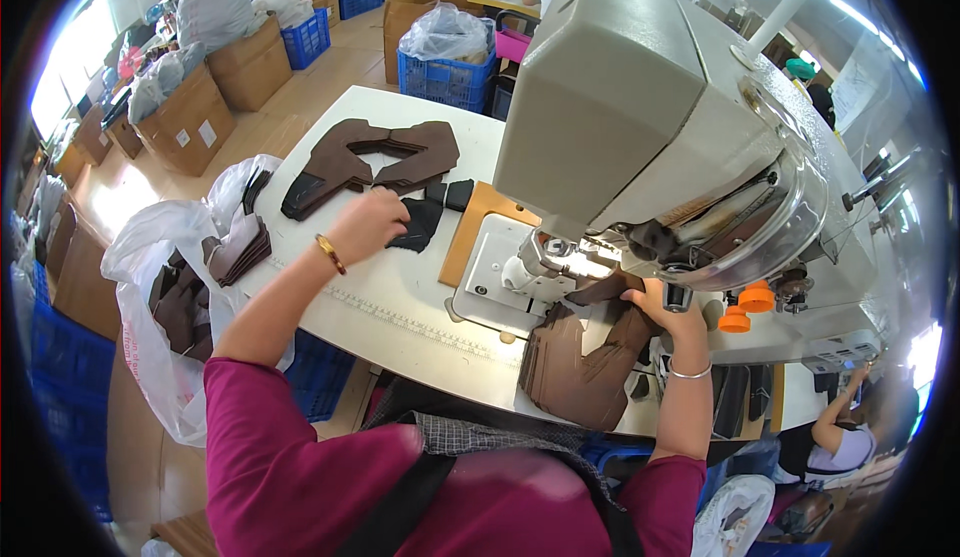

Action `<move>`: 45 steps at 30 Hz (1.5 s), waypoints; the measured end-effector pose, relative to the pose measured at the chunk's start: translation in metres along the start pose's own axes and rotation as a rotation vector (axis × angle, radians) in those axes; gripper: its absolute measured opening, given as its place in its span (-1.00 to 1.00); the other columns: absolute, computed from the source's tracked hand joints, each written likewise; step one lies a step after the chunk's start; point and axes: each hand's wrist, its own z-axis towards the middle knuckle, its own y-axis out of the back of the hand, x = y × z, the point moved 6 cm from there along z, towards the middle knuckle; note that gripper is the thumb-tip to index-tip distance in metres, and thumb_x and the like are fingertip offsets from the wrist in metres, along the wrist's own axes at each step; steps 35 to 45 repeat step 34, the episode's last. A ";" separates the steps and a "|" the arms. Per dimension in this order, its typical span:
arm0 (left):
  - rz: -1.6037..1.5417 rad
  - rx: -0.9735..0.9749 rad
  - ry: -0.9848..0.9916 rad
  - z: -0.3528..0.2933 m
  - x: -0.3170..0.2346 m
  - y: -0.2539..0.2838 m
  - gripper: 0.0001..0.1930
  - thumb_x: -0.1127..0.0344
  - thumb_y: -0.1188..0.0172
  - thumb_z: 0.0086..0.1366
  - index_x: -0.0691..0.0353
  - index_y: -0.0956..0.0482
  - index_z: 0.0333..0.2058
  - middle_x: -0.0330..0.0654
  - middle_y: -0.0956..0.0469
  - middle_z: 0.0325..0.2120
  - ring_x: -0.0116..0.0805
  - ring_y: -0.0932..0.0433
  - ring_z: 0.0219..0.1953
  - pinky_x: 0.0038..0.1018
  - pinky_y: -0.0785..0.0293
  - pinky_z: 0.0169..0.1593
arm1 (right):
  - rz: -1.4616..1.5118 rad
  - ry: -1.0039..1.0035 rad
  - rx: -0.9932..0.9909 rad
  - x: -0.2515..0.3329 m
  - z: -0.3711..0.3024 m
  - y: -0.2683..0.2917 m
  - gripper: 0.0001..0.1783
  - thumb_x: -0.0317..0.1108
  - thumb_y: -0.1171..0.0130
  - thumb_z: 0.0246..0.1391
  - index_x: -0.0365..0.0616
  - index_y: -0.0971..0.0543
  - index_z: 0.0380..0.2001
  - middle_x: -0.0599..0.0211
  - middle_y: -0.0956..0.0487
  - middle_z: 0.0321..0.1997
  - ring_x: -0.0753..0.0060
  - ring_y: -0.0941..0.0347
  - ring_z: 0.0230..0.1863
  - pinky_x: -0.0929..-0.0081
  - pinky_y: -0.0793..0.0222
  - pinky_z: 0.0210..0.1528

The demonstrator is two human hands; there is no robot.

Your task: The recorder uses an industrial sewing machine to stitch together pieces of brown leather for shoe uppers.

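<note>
My left hand, with a bracelet at the wrist, hovers by a small pile of black cut pieces on the white table. Its fingers are curled together; whether anything is pinched in them is hidden. Just beyond lies a stack of brown U-shaped pieces, like shoe uppers, with a black end part. On the right, my right hand grips the edge of a brown U-shaped piece beside the sewing machine's needle area. More brown pieces are heaped below that hand, over the table's near edge.
The large sewing machine head overhangs the table's right side. A white plastic bag with brown pieces hangs at the left edge. Blue crates and cardboard boxes stand on the floor beyond. Another person sits at far right.
</note>
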 end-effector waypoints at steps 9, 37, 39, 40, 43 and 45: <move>0.157 0.062 0.070 -0.007 -0.009 -0.031 -0.78 0.25 -0.45 0.19 0.21 -0.64 -0.28 -0.12 -0.58 -0.24 -0.09 -0.58 -0.05 -0.21 -0.55 0.03 | -0.128 0.099 -0.388 0.069 -0.087 0.081 -0.38 -0.25 -0.44 0.04 -0.11 -0.54 0.19 -0.03 -0.63 0.03 -0.17 -0.53 0.09 0.02 -0.46 0.04; 0.631 0.230 0.141 0.001 -0.031 -0.064 -0.96 0.40 -0.32 0.23 0.17 -0.64 -0.37 -0.18 -0.62 -0.30 -0.13 -0.71 -0.19 -0.34 -0.65 -0.04 | 0.077 0.553 -0.491 0.170 -0.145 0.106 -0.02 -0.39 -0.45 -0.38 0.04 -0.52 0.32 -0.11 -0.41 0.22 -0.27 -0.44 0.23 -0.13 -0.47 0.27; 0.631 0.230 0.141 0.001 -0.031 -0.064 -0.96 0.40 -0.32 0.23 0.17 -0.64 -0.37 -0.18 -0.62 -0.30 -0.13 -0.71 -0.19 -0.34 -0.65 -0.04 | 0.077 0.553 -0.491 0.170 -0.145 0.106 -0.02 -0.39 -0.45 -0.38 0.04 -0.52 0.32 -0.11 -0.41 0.22 -0.27 -0.44 0.23 -0.13 -0.47 0.27; 0.631 0.230 0.141 0.001 -0.031 -0.064 -0.96 0.40 -0.32 0.23 0.17 -0.64 -0.37 -0.18 -0.62 -0.30 -0.13 -0.71 -0.19 -0.34 -0.65 -0.04 | 0.077 0.553 -0.491 0.170 -0.145 0.106 -0.02 -0.39 -0.45 -0.38 0.04 -0.52 0.32 -0.11 -0.41 0.22 -0.27 -0.44 0.23 -0.13 -0.47 0.27; 0.631 0.230 0.141 0.001 -0.031 -0.064 -0.96 0.40 -0.32 0.23 0.17 -0.64 -0.37 -0.18 -0.62 -0.30 -0.13 -0.71 -0.19 -0.34 -0.65 -0.04 | 0.077 0.553 -0.491 0.170 -0.145 0.106 -0.02 -0.39 -0.45 -0.38 0.04 -0.52 0.32 -0.11 -0.41 0.22 -0.27 -0.44 0.23 -0.13 -0.47 0.27; 0.631 0.230 0.141 0.001 -0.031 -0.064 -0.96 0.40 -0.32 0.23 0.17 -0.64 -0.37 -0.18 -0.62 -0.30 -0.13 -0.71 -0.19 -0.34 -0.65 -0.04 | 0.077 0.553 -0.491 0.170 -0.145 0.106 -0.02 -0.39 -0.45 -0.38 0.04 -0.52 0.32 -0.11 -0.41 0.22 -0.27 -0.44 0.23 -0.13 -0.47 0.27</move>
